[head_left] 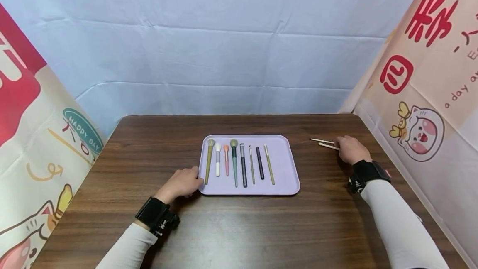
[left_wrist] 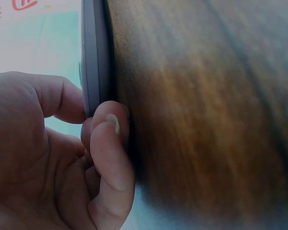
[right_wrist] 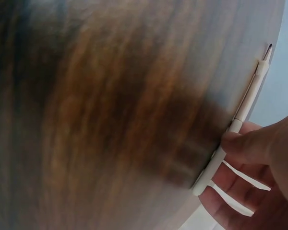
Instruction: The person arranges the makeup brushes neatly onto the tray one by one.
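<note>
A pale lilac tray (head_left: pixel 285 165) lies on the wooden table, bearing a row of several makeup brushes (head_left: pixel 234 161). My left hand (head_left: pixel 184 182) grips the tray's left edge near its front corner. In the left wrist view, the thumb and curled fingers (left_wrist: pixel 113 158) close round the tray rim (left_wrist: pixel 96 52). To the right of the tray, my right hand (head_left: pixel 352 149) pinches slim white sticks (head_left: pixel 328 146) low over the table. Two ends point left, one dark-tipped. In the right wrist view, the thumb presses on a white handle (right_wrist: pixel 215 165); the overlap hides how the sticks lie together.
The dark wooden table (head_left: pixel 254 231) extends around the tray. A pale blue cloth (head_left: pixel 209 53) hangs behind it, with printed cloths (head_left: pixel 418 107) along the left and right sides. Each wrist wears a black strapped camera.
</note>
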Demonstrator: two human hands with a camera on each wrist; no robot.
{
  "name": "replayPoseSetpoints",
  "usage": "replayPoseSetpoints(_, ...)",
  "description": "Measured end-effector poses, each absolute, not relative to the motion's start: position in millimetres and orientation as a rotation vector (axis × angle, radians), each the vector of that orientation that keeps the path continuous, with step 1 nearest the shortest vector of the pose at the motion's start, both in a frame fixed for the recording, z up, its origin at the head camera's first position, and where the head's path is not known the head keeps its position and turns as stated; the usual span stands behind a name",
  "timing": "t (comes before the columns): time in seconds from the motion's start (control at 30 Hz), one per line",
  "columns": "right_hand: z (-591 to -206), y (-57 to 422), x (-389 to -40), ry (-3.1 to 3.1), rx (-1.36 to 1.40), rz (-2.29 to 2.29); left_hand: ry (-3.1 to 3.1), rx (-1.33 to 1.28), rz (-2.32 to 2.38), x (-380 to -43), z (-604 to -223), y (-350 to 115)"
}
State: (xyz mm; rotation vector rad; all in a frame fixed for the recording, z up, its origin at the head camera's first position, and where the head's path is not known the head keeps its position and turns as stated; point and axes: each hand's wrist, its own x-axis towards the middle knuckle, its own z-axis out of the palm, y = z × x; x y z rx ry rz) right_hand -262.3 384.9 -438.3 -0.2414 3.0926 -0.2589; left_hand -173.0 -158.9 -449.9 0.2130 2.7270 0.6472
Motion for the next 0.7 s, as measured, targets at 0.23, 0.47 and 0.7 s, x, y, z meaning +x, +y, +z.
replayPoseSetpoints(0.23, -436, 385, -260, 3.098, -0.268, -0.26, 2.716, 0.211, 0.658, -173, -448, -159)
replayPoseSetpoints(0.47, -428, 379, -254, 3.106, -0.308, -0.264, 2.706, 0.204, 0.648, -174, -448, -159)
replayPoseSetpoints(0.7, -422, 366, -250, 3.077, -0.288, -0.253, 2.701, 0.212, 0.646, -175, -450, -159)
